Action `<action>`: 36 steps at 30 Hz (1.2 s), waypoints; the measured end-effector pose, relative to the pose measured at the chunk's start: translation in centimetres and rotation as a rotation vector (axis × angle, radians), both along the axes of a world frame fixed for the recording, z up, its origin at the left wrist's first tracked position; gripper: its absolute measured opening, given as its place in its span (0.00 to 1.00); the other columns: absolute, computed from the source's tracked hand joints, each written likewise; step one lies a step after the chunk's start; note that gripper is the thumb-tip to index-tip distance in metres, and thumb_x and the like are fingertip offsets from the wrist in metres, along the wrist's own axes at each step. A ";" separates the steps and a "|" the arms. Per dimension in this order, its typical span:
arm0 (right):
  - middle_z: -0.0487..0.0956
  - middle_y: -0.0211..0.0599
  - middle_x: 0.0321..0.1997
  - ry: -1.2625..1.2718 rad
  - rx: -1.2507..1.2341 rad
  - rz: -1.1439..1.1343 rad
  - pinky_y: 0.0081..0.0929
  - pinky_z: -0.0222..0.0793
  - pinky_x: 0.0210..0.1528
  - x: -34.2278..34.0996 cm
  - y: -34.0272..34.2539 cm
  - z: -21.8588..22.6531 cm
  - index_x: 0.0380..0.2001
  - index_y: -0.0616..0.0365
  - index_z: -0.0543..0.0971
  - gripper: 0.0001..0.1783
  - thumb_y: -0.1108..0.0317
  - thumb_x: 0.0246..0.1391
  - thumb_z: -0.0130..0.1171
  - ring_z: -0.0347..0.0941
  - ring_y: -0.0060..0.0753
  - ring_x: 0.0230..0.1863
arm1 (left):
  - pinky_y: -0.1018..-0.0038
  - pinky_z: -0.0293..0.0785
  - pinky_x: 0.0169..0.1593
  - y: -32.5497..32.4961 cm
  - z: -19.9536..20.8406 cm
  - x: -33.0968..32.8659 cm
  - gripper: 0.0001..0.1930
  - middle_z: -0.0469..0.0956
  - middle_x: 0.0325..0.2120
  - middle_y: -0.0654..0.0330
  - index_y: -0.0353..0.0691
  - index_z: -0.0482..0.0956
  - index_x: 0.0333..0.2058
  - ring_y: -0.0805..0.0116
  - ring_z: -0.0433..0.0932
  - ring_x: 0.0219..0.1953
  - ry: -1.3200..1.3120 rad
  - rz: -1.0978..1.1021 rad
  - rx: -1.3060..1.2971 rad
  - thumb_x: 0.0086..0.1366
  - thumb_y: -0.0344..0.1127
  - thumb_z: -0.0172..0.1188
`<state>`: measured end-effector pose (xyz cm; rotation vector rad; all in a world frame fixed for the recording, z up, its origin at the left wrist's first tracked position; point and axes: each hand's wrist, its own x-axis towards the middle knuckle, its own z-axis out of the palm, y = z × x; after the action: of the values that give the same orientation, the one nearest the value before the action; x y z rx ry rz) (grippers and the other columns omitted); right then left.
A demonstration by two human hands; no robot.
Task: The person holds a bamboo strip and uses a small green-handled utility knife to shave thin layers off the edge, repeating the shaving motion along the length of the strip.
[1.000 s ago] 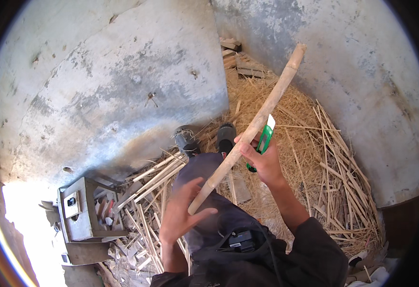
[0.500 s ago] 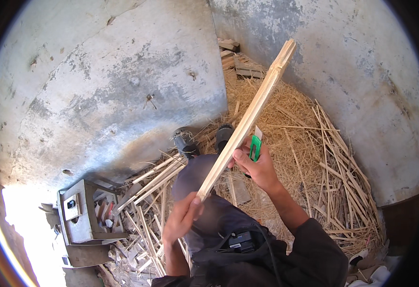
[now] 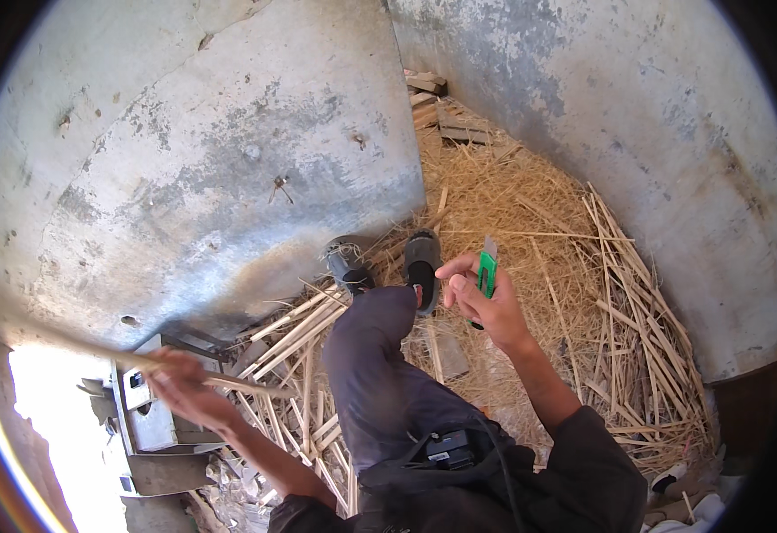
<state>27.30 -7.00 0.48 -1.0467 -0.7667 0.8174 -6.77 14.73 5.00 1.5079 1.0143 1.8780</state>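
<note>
Out to the left, my left hand (image 3: 191,388) grips a long wooden strip (image 3: 245,385), both blurred by motion. The strip crosses in front of a small wooden stool, one end reaching toward the left wall. Over the straw, my right hand (image 3: 486,298) holds a green utility knife (image 3: 487,274) between its fingers, its blade pointing up and away from me. The index finger and thumb of that hand stretch out to the left, with no wood between them.
Wood shavings (image 3: 513,204) cover the floor between two peeling walls. A heap of thin wooden sticks (image 3: 650,329) lies along the right wall, more sticks (image 3: 295,333) at left beside my leg. A stool (image 3: 153,425) stands at left. Short planks (image 3: 464,133) lie in the far corner.
My left hand has swung the wooden strip from in front of me far to the left. My right hand has let go of the strip and keeps the knife, nearly in place.
</note>
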 end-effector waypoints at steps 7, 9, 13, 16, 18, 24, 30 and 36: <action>0.80 0.26 0.28 -0.007 -0.096 0.108 0.13 0.55 0.24 -0.8 1.1 -1.9 0.56 0.59 0.81 0.16 0.63 0.72 0.57 0.63 0.09 0.23 | 0.65 0.76 0.52 -1.2 4.2 -1.5 0.25 0.72 0.33 0.57 0.41 0.72 0.45 0.64 0.74 0.39 -0.717 -0.228 0.245 0.83 0.57 0.36; 0.80 0.26 0.28 0.024 -0.089 0.134 0.13 0.54 0.23 -1.2 1.5 -2.2 0.61 0.60 0.78 0.20 0.61 0.72 0.57 0.63 0.09 0.22 | 0.59 0.75 0.60 -1.9 3.8 1.1 0.26 0.71 0.34 0.57 0.41 0.72 0.44 0.61 0.76 0.42 -0.737 -0.176 0.188 0.83 0.57 0.34; 0.80 0.29 0.26 0.071 -0.006 0.110 0.12 0.52 0.21 -1.8 2.2 -1.7 0.72 0.62 0.68 0.34 0.54 0.72 0.59 0.62 0.08 0.19 | 0.49 0.63 0.78 -2.3 0.6 2.5 0.25 0.71 0.37 0.56 0.41 0.69 0.40 0.55 0.78 0.51 -0.743 -0.358 0.146 0.81 0.57 0.34; 0.79 0.31 0.25 0.118 0.172 0.029 0.12 0.52 0.21 -1.6 2.3 -1.9 0.74 0.64 0.63 0.40 0.49 0.71 0.59 0.63 0.10 0.19 | 0.49 0.66 0.77 -3.8 -0.3 5.2 0.23 0.70 0.36 0.58 0.41 0.67 0.38 0.57 0.77 0.52 -0.827 -0.482 0.083 0.81 0.55 0.36; 0.77 0.31 0.23 0.098 0.216 0.012 0.12 0.53 0.20 -1.4 2.2 -1.7 0.75 0.65 0.62 0.40 0.49 0.73 0.57 0.68 0.13 0.21 | 0.50 0.61 0.79 -3.8 -1.8 5.6 0.25 0.70 0.42 0.55 0.39 0.66 0.42 0.55 0.75 0.59 -0.792 -1.000 0.170 0.84 0.53 0.26; 0.79 0.35 0.23 0.174 0.248 -0.161 0.15 0.49 0.18 -1.3 1.7 -1.0 0.62 0.64 0.77 0.25 0.53 0.76 0.52 0.55 0.10 0.14 | 0.53 0.61 0.79 -6.1 -3.9 7.3 0.18 0.68 0.40 0.57 0.43 0.65 0.41 0.59 0.72 0.59 -0.819 -0.908 -0.054 0.83 0.51 0.38; 0.78 0.34 0.22 0.158 0.231 -0.224 0.15 0.47 0.17 -1.3 1.4 -0.6 0.51 0.62 0.80 0.21 0.54 0.77 0.51 0.53 0.10 0.14 | 0.46 0.64 0.75 -6.6 -5.9 6.7 0.21 0.70 0.53 0.50 0.42 0.69 0.50 0.52 0.71 0.61 -0.782 -0.928 -0.185 0.83 0.55 0.40; 0.77 0.32 0.22 0.086 0.232 -0.278 0.15 0.47 0.18 -1.2 1.4 -0.5 0.48 0.61 0.82 0.20 0.55 0.76 0.52 0.54 0.09 0.14 | 0.44 0.64 0.72 -6.7 -8.4 5.1 0.32 0.73 0.56 0.44 0.38 0.64 0.65 0.47 0.71 0.64 -0.587 -0.806 -0.570 0.80 0.62 0.43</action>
<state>26.12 -5.59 0.00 -0.8802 -0.6099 0.5189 -1.70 8.03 -3.41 0.7626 0.4758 1.1783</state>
